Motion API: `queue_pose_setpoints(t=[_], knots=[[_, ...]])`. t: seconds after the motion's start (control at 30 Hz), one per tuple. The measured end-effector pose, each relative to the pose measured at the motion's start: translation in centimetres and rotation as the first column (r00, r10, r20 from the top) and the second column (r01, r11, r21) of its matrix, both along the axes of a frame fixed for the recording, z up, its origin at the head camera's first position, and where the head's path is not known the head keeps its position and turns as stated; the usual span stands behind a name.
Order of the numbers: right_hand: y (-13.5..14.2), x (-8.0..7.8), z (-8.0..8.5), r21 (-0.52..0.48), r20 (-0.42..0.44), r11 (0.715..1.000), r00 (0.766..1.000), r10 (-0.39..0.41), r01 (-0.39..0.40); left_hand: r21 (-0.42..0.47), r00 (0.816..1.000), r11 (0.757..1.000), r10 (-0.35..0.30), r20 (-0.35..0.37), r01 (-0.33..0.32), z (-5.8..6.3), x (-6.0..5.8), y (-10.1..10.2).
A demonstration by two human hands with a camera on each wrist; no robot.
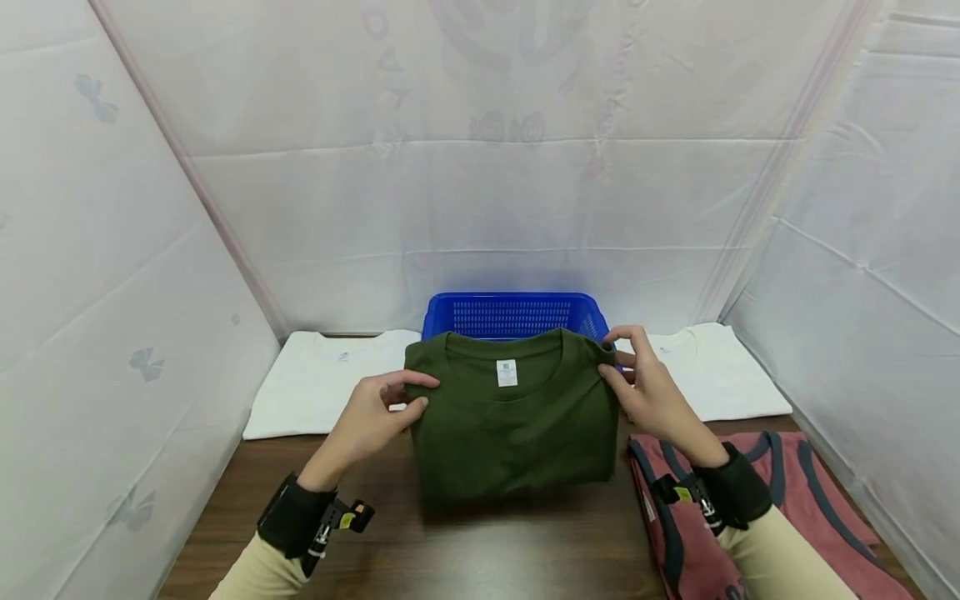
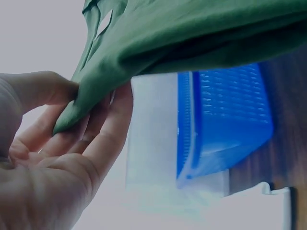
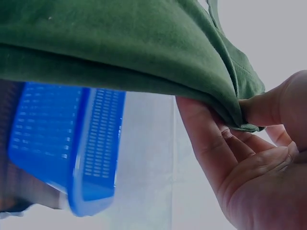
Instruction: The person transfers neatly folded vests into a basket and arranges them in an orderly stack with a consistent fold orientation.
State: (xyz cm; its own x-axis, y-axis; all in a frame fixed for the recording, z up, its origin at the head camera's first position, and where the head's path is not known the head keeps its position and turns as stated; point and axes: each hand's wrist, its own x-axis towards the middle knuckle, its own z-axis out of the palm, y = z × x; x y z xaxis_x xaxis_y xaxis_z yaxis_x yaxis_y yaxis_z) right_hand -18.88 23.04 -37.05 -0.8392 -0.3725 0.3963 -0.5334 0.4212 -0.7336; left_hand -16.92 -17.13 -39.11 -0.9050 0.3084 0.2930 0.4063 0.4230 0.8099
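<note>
A folded dark green T-shirt [image 1: 517, 425] with a white neck label [image 1: 507, 372] hangs between my two hands, collar toward the back. My left hand [image 1: 378, 408] pinches its left shoulder edge; in the left wrist view the thumb lies over the cloth and the fingers are beneath it. On the other side my right hand [image 1: 648, 387] pinches the right shoulder corner, where the right wrist view shows the fabric bunched at the thumb. Behind the shirt stands a blue plastic basket [image 1: 517, 304], its front partly hidden by the green cloth.
Folded white shirts lie at the back, one on the left [image 1: 318, 387] and one on the right [image 1: 708, 375]. A red garment with dark trim [image 1: 810, 508] lies at the right under my right forearm. White sheeting [image 1: 510, 192] walls the brown table [image 1: 510, 558] on three sides.
</note>
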Motion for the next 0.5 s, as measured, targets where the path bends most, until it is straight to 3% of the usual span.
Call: queue_pose_setpoints(t=[0.23, 0.5], knots=[[0.1, -1.5, 1.7, -0.035, -0.038, 0.999, 0.999, 0.001, -0.003, 0.027, 0.994, 0.998, 0.053, -0.097, -0.050, 1.7, -1.6, 0.6], [0.2, -3.7, 3.5, -0.028, -0.061, 1.000, 0.998, -0.013, 0.011, 0.017, 0.972, 0.992, 0.126, -0.197, -0.125, 3.3, -4.0, 1.3]])
